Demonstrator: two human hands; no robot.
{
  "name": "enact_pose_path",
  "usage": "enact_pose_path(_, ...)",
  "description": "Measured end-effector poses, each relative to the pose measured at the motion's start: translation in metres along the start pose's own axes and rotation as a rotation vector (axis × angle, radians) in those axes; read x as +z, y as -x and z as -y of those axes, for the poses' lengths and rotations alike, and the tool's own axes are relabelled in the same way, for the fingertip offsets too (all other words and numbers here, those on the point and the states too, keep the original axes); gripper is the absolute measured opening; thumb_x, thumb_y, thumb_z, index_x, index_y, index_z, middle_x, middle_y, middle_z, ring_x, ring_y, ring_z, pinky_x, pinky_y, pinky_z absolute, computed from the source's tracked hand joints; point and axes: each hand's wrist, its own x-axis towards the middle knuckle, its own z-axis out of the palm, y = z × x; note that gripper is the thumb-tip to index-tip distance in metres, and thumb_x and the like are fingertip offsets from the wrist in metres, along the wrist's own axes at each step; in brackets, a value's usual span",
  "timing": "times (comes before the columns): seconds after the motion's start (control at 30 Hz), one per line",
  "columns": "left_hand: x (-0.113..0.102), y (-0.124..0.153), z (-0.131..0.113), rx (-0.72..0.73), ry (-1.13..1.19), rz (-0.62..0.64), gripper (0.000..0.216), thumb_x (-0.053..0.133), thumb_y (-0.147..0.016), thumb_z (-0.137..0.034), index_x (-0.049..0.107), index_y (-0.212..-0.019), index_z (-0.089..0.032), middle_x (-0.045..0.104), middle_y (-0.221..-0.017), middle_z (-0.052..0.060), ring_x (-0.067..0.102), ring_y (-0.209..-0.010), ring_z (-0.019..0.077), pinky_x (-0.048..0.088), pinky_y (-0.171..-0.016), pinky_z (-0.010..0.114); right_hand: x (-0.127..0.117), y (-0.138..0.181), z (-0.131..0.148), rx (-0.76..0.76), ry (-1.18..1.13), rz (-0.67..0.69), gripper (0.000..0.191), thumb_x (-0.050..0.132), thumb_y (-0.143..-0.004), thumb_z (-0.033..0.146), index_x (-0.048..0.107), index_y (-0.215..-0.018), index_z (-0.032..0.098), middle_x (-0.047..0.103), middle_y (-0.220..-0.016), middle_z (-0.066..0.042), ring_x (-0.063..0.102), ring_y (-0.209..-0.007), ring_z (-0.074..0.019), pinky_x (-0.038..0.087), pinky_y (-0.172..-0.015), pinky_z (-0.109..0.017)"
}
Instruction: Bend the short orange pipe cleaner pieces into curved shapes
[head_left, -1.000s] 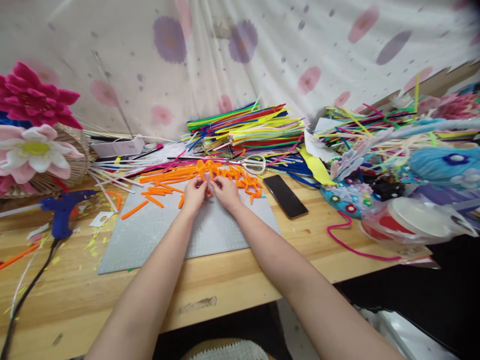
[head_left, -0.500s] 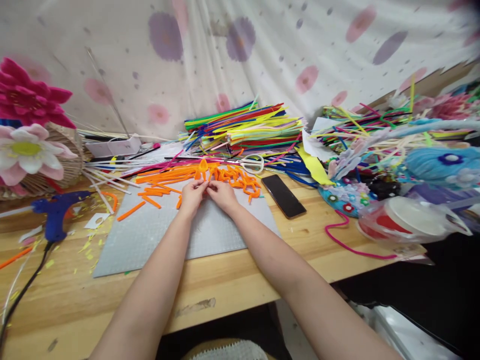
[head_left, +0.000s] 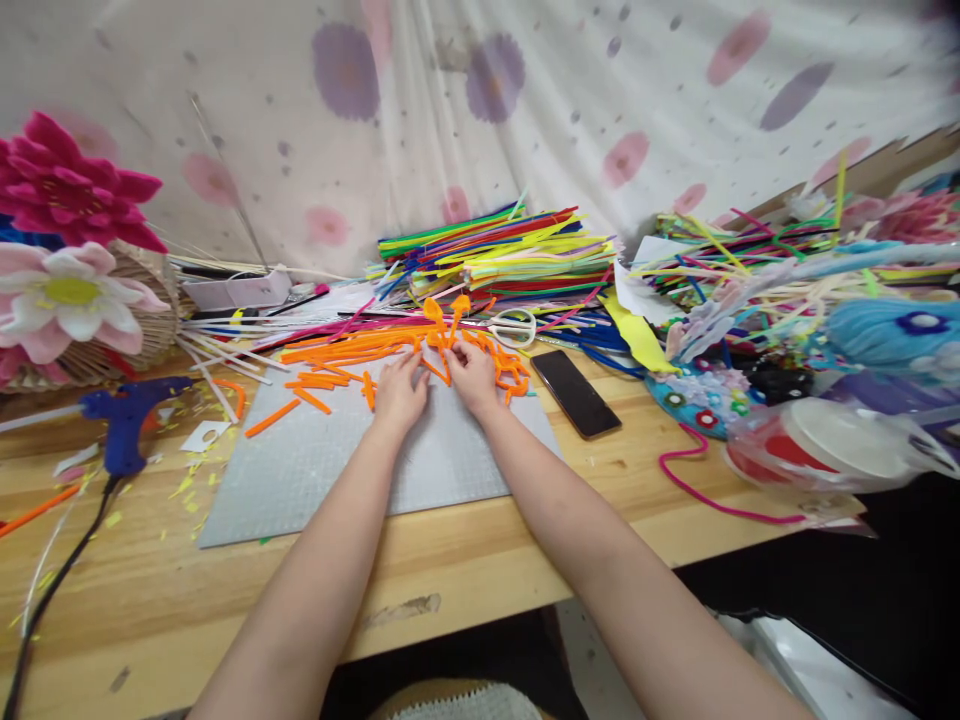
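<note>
A bent orange pipe cleaner piece (head_left: 435,312) with two looped ends stands up above the grey cutting mat (head_left: 442,470). My right hand (head_left: 474,378) pinches its lower part between thumb and fingers. Just left of it is my left hand (head_left: 401,393), its fingers apart and nothing visible in them. Straight orange pipe cleaners (head_left: 337,347) lie beyond my left hand, and short cut orange pieces (head_left: 272,418) are scattered on the mat's left side. To the right of my right hand sits a heap of bent orange pieces (head_left: 511,372). My fingertips partly hide the held piece.
White-handled scissors (head_left: 514,328) and a black phone (head_left: 576,393) lie to the right. A blue glue gun (head_left: 127,425) with a cord rests at left. Bundled colourful pipe cleaners (head_left: 510,250) are piled behind. A plastic-wrapped white cup (head_left: 832,445) lies near the right edge.
My hands, together before, have moved apart. The right hand now holds up the orange piece with two loops; the left has opened. The view has shifted slightly.
</note>
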Motion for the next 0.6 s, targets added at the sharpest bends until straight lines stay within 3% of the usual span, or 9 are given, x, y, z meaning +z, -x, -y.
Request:
enact_pose_path(0.17,0.003,0.002,-0.012,0.090,0.088,0.157,0.042,0.047,-0.077,-0.020,0.054,-0.118,-0.022,0.044,-0.134,0.007,0.039,-0.124,0.0208,0.019,-0.106,0.049,0.003,0.004,0.004,0.025,0.021,0.107,0.015,0.049,-0.075,0.028,0.058,-0.070,0.018,0.061,-0.069,0.000,0.052,-0.064,-0.0113,0.038,-0.062,-0.022)
enact_pose_path(0.3,-0.001,0.000,-0.003,-0.059,0.226,0.083,0.042,0.040,-0.068,-0.005,0.068,-0.093,-0.024,0.060,-0.116,0.001,0.052,-0.112,0.0150,0.017,-0.109,0.042,0.002,0.004,0.002,0.025,0.047,0.154,0.017,0.050,-0.074,0.030,0.058,-0.067,0.018,0.059,-0.065,0.001,0.050,-0.061,-0.0108,0.036,-0.059,-0.022)
enact_pose_path(0.4,-0.004,-0.002,0.005,-0.180,0.261,0.016,0.040,0.038,-0.067,-0.005,0.070,-0.082,-0.024,0.066,-0.105,0.000,0.058,-0.103,0.0135,0.020,-0.109,0.038,0.003,0.005,0.002,0.018,0.039,0.176,0.018,0.050,-0.075,0.030,0.058,-0.066,0.017,0.057,-0.063,0.001,0.049,-0.061,-0.0109,0.035,-0.058,-0.022)
enact_pose_path(0.5,-0.005,0.000,0.004,-0.132,0.190,0.076,0.043,0.039,-0.066,-0.007,0.068,-0.091,-0.027,0.064,-0.109,-0.001,0.055,-0.107,0.0153,0.014,-0.109,0.044,0.005,0.007,0.004,0.022,0.001,0.194,0.016,0.050,-0.074,0.029,0.059,-0.068,0.017,0.058,-0.064,0.001,0.050,-0.061,-0.0110,0.036,-0.058,-0.022)
enact_pose_path(0.6,-0.006,0.004,-0.002,0.026,0.117,0.185,0.060,0.042,-0.063,-0.006,0.055,-0.118,-0.026,0.052,-0.127,0.000,0.040,-0.124,0.0191,0.004,-0.109,0.050,0.005,0.009,0.005,0.032,-0.008,0.140,0.018,0.048,-0.076,0.030,0.060,-0.070,0.017,0.060,-0.067,0.001,0.051,-0.062,-0.0113,0.037,-0.060,-0.022)
